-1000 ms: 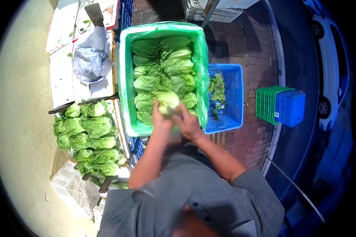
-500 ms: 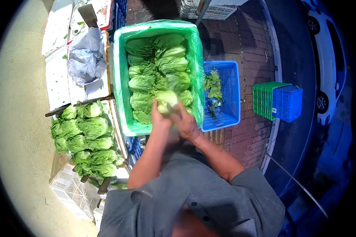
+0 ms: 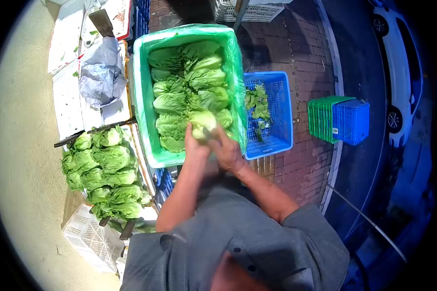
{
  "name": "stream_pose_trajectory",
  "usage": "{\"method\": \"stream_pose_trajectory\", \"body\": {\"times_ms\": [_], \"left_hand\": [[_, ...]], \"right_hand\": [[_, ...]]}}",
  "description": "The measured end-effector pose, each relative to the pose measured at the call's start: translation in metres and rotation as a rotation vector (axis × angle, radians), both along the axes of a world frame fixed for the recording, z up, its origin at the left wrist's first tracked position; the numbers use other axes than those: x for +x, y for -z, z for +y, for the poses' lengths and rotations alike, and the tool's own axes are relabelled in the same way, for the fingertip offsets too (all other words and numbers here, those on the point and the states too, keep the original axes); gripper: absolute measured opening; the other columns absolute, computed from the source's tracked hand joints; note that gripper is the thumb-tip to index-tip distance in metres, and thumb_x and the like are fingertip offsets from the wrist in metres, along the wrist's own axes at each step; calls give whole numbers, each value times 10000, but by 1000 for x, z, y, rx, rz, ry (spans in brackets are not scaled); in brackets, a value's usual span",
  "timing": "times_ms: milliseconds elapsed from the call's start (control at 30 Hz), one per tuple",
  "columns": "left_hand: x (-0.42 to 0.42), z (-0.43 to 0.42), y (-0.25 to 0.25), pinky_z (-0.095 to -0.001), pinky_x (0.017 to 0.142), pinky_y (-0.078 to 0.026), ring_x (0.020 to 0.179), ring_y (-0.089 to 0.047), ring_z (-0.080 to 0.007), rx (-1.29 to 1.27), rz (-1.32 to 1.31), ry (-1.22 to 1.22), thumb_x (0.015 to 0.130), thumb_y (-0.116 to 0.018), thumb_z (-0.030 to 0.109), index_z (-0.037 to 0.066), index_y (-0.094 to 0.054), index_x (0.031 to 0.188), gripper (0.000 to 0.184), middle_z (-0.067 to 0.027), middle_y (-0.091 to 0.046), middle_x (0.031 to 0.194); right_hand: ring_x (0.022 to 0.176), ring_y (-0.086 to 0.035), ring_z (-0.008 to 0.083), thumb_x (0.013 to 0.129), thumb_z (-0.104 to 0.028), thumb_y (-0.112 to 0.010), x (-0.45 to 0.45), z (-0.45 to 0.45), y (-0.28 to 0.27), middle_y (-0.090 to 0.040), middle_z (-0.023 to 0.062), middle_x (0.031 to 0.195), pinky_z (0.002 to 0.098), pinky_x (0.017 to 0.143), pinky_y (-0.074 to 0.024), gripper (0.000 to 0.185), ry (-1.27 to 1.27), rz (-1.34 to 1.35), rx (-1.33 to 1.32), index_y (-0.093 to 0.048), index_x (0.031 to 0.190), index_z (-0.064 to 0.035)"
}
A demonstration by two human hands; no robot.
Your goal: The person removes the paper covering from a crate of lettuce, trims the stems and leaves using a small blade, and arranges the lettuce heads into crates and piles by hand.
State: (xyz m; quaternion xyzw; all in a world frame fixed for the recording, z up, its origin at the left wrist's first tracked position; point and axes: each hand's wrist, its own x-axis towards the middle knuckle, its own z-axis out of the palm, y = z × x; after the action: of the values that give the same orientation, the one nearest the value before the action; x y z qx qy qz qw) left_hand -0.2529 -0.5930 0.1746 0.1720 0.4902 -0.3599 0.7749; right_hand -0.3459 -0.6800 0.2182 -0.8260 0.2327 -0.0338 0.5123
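Observation:
My left hand is closed round the base of a head of lettuce, its pale stem end turned towards me. At that stem end my right hand grips a small knife; a short grey blade shows, and the handle is hidden in my fingers. Both hands are over the near end of a box lined with green plastic. Rows of lettuce heads lie inside the box, beneath the head I hold.
Right of the box stands a blue crate with loose leaves in it. More lettuce is piled on the left, below a crumpled grey plastic bag. Green and blue crates stand near the kerb; a white car is beyond.
The view has shifted slightly, so the surroundings sit a little further left. My hands, the lettuce and the knife keep nearly the same position against each other.

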Motion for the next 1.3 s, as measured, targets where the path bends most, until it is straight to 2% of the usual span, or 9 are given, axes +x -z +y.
{"method": "stream_pose_trajectory", "body": {"times_ms": [100,500,600,700,733,867,967,1167,1300], "left_hand": [[-3,0,11,-446,940,-506,1065,-611,-297,-58,-6,-57,964,-492,453,91,-590,1226,457,-111,-637,1186],[-3,-11,23,-485,960,-481,1096,-598,-306,-99,4,19,964,-469,475,107,-582,1239,473,-106,-632,1202],[-3,-22,9,-482,964,-482,1116,-593,-305,-115,-56,64,961,-486,465,110,-577,1252,468,-108,-624,1226],[-6,-33,0,-470,987,-477,1144,-582,-301,-156,-262,143,961,-507,479,105,-543,1298,504,-110,-599,1271],[-7,-36,-2,-467,992,-474,1148,-581,-298,-159,-293,184,956,-526,477,99,-528,1311,518,-115,-596,1275],[-15,-47,11,-468,982,-476,1122,-599,-296,-144,-486,292,961,-556,400,50,-505,1289,483,-137,-601,1242],[-22,-53,18,-435,981,-485,1154,-571,-264,-88,-653,325,936,-626,300,73,-488,1306,456,-105,-590,1251],[-21,-59,1,-435,975,-490,1140,-571,-245,-48,-699,376,923,-645,238,101,-415,1349,503,-74,-567,1262],[-27,-61,21,-453,991,-480,1175,-562,-253,-130,-552,256,921,-655,261,103,-494,1321,459,-84,-594,1261]], "right_hand": [[873,-672,378,908,-180,-634,0,-7,4,-675,208,1024,403,744,-528,544,-33,-109,-81,-451,1385,6],[983,-666,347,942,-140,-587,-11,-24,-8,-649,246,1096,373,834,-511,447,58,-32,146,-504,1363,-14],[770,-660,200,965,-119,-537,-26,-40,11,-674,135,905,315,726,-545,422,12,-138,-91,-497,1366,7],[602,-554,120,983,-152,-524,-49,-61,26,-582,60,765,279,601,-526,390,595,-137,803,-514,1343,-1],[542,-450,57,993,-185,-514,-46,-66,14,-482,-2,711,239,533,-490,321,787,-117,788,-550,1267,-20],[594,-495,56,950,-199,-593,-57,-73,18,-553,-13,766,241,572,-506,233,571,-23,531,-602,1107,-27],[635,-528,57,923,-184,-637,-56,-74,25,-587,-7,813,237,584,-503,210,461,-1,273,-626,1069,-34],[631,-521,61,936,-138,-605,-68,-75,37,-568,-11,760,240,558,-463,101,559,-3,239,-600,973,-45],[575,-480,67,961,-132,-546,-63,-74,48,-534,-13,718,242,537,-434,91,695,-113,321,-568,932,-48]]}}
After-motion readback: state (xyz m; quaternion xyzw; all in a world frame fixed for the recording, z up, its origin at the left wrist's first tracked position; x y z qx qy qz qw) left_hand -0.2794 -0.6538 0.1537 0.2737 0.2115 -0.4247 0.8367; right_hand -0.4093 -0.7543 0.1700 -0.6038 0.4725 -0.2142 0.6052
